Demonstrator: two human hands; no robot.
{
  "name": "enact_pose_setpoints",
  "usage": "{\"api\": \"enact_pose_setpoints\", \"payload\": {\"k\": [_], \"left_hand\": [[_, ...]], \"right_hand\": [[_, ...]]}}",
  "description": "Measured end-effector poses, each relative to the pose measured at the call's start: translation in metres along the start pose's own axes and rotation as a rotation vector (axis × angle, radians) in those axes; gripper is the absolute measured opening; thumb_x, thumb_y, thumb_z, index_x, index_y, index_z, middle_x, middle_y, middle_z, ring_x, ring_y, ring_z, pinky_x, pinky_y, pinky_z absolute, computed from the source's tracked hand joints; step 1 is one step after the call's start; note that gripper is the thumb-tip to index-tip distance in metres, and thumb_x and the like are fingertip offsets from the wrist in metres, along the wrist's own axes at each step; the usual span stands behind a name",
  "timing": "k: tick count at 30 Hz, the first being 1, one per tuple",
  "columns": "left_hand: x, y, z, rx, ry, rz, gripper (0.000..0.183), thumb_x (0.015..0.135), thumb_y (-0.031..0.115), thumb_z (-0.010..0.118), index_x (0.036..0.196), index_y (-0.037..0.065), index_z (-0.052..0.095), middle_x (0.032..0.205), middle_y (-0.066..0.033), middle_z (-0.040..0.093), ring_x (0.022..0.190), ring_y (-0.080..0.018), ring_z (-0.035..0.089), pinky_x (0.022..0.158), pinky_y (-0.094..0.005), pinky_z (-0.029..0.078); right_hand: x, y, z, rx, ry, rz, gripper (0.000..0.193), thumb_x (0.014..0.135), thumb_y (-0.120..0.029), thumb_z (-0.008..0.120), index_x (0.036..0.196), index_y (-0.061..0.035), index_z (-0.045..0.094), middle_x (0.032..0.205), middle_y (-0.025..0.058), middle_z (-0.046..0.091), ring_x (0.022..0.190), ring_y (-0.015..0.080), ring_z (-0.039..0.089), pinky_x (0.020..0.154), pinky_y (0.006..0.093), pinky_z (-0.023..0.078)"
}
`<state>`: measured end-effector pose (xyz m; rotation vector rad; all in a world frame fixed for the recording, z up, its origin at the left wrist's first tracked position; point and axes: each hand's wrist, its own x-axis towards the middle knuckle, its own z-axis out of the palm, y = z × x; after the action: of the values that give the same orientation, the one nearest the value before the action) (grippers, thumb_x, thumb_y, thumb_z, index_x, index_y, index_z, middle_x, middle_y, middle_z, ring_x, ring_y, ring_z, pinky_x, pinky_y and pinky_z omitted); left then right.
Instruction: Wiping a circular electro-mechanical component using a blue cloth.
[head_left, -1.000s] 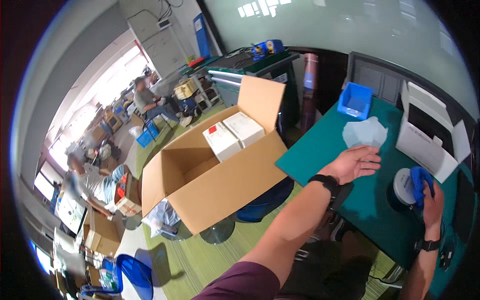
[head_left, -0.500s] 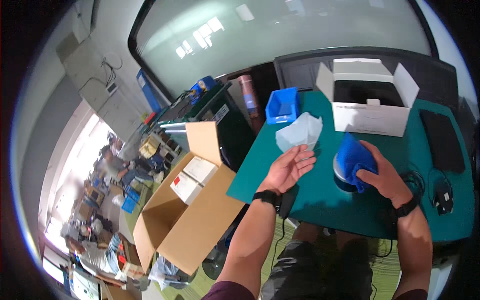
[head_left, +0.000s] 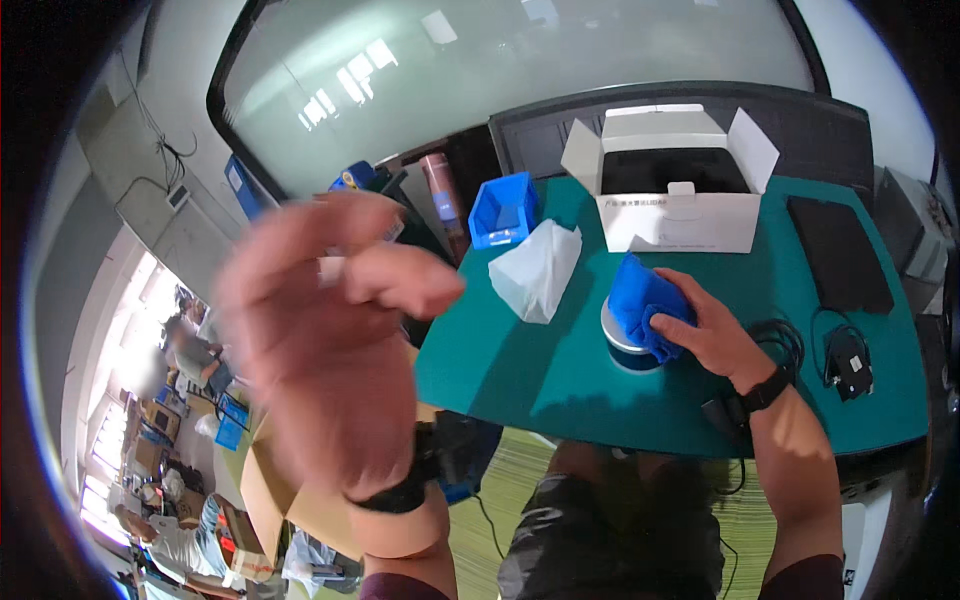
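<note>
My right hand [head_left: 705,338] grips a bunched blue cloth [head_left: 648,305] from its right side. The cloth lies over a round, dark device with a pale silver rim [head_left: 613,330] on the green table; much of its top is hidden. My left hand [head_left: 330,330] is raised close in front of the view, off the table, its fingers curled and smeared by motion. Whether it holds anything cannot be made out. A crumpled white plastic bag [head_left: 537,272] lies left of the device. Behind the device stands an opened white box [head_left: 680,222] with raised flaps and a dark inside.
A blue bin [head_left: 503,212] stands at the table's back left. To the right lie a flat black panel [head_left: 840,252], a power adapter [head_left: 850,375] and coiled black cable [head_left: 782,345]. My left hand partly covers a large cardboard carton [head_left: 265,490]. Other people sit far left.
My left hand has risen from beside the white bag up and left toward the view. My right hand still holds the blue cloth on the device. The whole view has shifted.
</note>
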<state>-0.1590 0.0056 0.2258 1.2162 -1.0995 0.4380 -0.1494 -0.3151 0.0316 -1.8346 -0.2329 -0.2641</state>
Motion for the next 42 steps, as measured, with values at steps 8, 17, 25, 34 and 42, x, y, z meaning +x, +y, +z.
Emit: {"api": "enact_pose_setpoints", "payload": {"k": [8,17,25,34,42], "left_hand": [[0.046,0.026,-0.002,0.099,-0.353,0.417,0.088,0.089,0.048,0.075,0.157,0.008,0.037,0.153,-0.0233,0.046,0.097,-0.0222,0.068,0.079,-0.0335,0.055],[0.044,0.052,-0.037,0.118,-0.228,0.573,0.087,0.089,0.045,0.075,0.158,0.008,0.036,0.152,-0.0231,0.047,0.096,-0.0217,0.068,0.077,-0.0328,0.056],[0.045,0.024,-0.044,-0.029,-0.092,0.635,0.086,0.089,0.042,0.076,0.158,0.008,0.036,0.151,-0.0230,0.048,0.095,-0.0213,0.068,0.076,-0.0321,0.056],[0.044,0.034,-0.060,0.079,-0.091,0.475,0.085,0.090,0.039,0.076,0.158,0.008,0.035,0.150,-0.0229,0.050,0.094,-0.0208,0.068,0.074,-0.0314,0.057],[0.022,0.033,-0.055,0.084,-0.071,0.478,0.085,0.090,0.036,0.076,0.158,0.009,0.035,0.149,-0.0227,0.051,0.094,-0.0204,0.069,0.073,-0.0308,0.057]], "right_hand": [[0.016,-0.001,0.012,0.039,-0.091,0.031,0.063,0.100,-0.029,0.071,0.152,-0.0052,0.046,0.137,0.0113,0.060,0.127,0.0186,0.055,0.111,0.0337,0.042],[-0.002,-0.012,0.024,-0.099,-0.049,0.044,0.070,0.096,-0.026,0.076,0.154,-0.0036,0.044,0.137,0.0135,0.061,0.125,0.0201,0.057,0.111,0.0362,0.044],[0.001,-0.007,0.004,-0.047,-0.001,0.090,0.068,0.097,-0.024,0.075,0.154,-0.0031,0.043,0.137,0.0126,0.061,0.124,0.0190,0.056,0.111,0.0365,0.044],[0.004,-0.011,0.017,0.075,-0.039,0.163,0.063,0.099,-0.022,0.070,0.154,-0.0032,0.044,0.139,0.0100,0.059,0.128,0.0181,0.054,0.113,0.0342,0.041],[-0.005,-0.013,0.017,-0.018,-0.002,0.081,0.061,0.099,-0.022,0.069,0.152,-0.0013,0.045,0.136,0.0099,0.060,0.125,0.0180,0.055,0.111,0.0333,0.041]]}}
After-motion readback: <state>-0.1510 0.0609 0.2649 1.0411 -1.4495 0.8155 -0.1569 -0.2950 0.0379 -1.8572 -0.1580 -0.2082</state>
